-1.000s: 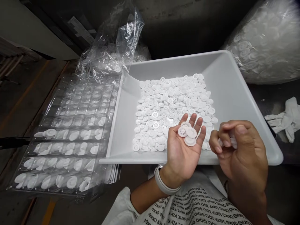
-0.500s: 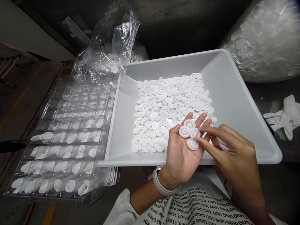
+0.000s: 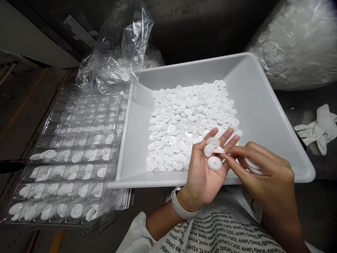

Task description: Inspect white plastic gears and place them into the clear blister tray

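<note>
My left hand [image 3: 204, 175] is palm up, its fingers spread, with several small white plastic gear wheels [image 3: 215, 163] lying on the palm and fingers. My right hand [image 3: 263, 172] comes in from the right. Its thumb and index finger pinch one white gear wheel [image 3: 219, 150], seen edge-on, just over the left palm. More white discs [image 3: 253, 166] are tucked inside the curled right fingers, partly hidden. Beneath and beyond both hands lies a spread of loose white gear wheels [image 3: 181, 126] in a grey-white plastic tub [image 3: 265, 119].
Left of the tub lies a stack of clear compartment trays [image 3: 60, 179], the nearer rows holding white parts. A crumpled clear bag [image 3: 113, 66] sits behind them. At the upper right stands a bulging bag of white parts [image 3: 297, 49], with white gloves [image 3: 318, 128] below it.
The pinched gear wheel has been tipped from lying flat to edge-on. The other wheels on my left palm have shifted and tilted slightly. The view has drifted a little.
</note>
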Demonstrator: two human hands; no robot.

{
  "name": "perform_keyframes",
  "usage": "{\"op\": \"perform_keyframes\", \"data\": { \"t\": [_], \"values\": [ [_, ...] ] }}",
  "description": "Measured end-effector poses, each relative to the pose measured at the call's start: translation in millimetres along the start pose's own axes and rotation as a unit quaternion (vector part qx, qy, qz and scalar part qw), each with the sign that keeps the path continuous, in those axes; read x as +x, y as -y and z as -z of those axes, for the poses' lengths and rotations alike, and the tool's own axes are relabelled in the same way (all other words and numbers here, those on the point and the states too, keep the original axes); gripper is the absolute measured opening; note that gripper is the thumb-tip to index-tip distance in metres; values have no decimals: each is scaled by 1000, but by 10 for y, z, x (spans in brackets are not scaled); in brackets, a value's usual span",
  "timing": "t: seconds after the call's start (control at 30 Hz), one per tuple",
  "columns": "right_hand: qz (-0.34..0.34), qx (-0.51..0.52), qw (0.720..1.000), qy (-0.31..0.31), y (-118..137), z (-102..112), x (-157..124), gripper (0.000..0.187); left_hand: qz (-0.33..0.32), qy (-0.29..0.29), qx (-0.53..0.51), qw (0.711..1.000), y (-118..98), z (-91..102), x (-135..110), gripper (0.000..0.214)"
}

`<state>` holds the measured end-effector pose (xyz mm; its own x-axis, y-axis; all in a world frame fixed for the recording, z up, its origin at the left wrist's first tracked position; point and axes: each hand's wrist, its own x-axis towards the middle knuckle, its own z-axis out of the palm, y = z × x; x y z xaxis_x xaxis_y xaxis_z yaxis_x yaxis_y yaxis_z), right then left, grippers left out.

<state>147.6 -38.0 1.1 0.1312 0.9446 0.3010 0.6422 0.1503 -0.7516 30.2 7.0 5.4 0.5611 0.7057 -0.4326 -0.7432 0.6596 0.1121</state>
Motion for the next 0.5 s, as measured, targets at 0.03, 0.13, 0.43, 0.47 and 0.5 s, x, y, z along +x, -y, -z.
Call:
{"op": "perform_keyframes", "data": {
  "t": [0.03, 0.13, 0.43, 0.47, 0.5],
  "values": [
    [29, -19, 999, -11, -13, 11, -14, 21, 0, 1, -2, 1000, -5, 4, 1, 25],
    [114, -85, 990, -5, -68, 67, -57, 28, 1, 17, -5, 1000, -18, 15, 0, 27],
    [13, -7, 1000, -21, -37, 121, 87, 12, 9, 18, 18, 1000, -24, 42, 29, 36],
    [10, -25, 999, -20, -27, 101, 120, 16, 12, 19, 28, 999, -20, 42, 30, 37],
    [11, -41, 999, -7, -20, 82, 150, 18, 14, 19, 40, 999, -15, 43, 31, 38]
  ]
}}
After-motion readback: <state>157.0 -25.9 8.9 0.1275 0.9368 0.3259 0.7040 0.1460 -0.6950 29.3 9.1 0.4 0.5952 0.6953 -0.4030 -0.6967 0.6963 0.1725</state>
